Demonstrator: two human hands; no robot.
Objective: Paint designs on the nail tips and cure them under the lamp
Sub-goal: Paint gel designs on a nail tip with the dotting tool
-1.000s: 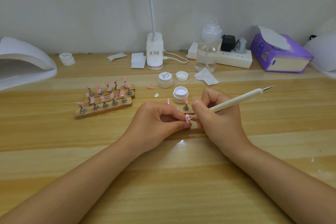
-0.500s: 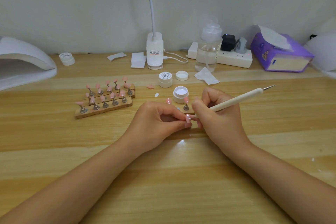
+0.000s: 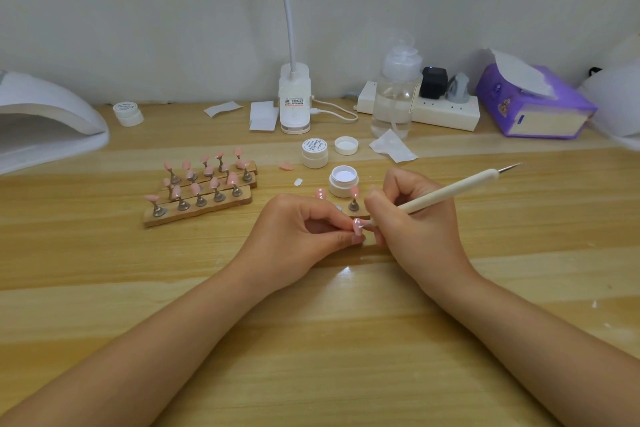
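Observation:
My left hand [image 3: 298,234] pinches a small stand carrying a pink nail tip [image 3: 356,224] at the table's middle. My right hand [image 3: 414,224] grips a white dotting pen [image 3: 450,191] like a pencil, its lower point touching that nail tip. An open white jar of pale gel [image 3: 343,180] stands just behind my hands, with another pink tip on a metal stand [image 3: 354,198] beside it. Wooden holder strips [image 3: 197,191] with several pink tips lie to the left. The white curing lamp [image 3: 45,121] sits at the far left.
A shut jar [image 3: 314,152], a loose lid [image 3: 346,144] and a paper scrap [image 3: 393,146] lie behind the open jar. Along the wall stand a desk lamp base [image 3: 294,104], a pump bottle [image 3: 396,87], a power strip [image 3: 446,111] and a purple tissue pack [image 3: 533,104].

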